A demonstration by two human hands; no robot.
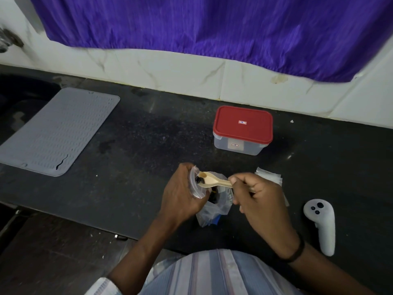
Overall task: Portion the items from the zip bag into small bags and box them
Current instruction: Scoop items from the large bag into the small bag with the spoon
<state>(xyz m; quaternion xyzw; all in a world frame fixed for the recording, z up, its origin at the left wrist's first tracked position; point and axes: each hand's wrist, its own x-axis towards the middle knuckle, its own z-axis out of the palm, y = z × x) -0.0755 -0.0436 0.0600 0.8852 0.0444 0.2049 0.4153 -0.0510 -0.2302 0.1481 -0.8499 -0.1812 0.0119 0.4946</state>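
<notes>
At the far left a grey ribbed silicone mat [57, 130] lies flat on the black stone counter [148, 133], well apart from the work; nearer the middle the left hand [180, 192] is closed around a small clear plastic bag [194, 184], holding its mouth open toward the right; the bowl of a pale wooden spoon [210, 180] sits at that mouth with a few dark pieces on it; just below, the larger clear zip bag [214, 209] stands on the counter between the two hands, dark contents showing inside; the right hand [255, 194] pinches the spoon's handle between thumb and fingers; behind that hand lies a stack of flat clear small bags [269, 177], partly hidden; farther back stands a clear rectangular box with a red lid [242, 129], lid on; at the far right rests a white handheld controller [321, 224]. The step in hand looks like spooning a portion into the small bag; next, the spoon likely needs tipping so the pieces slide in, then the bag must be closed; the box's lid will have to come off before boxing.
</notes>
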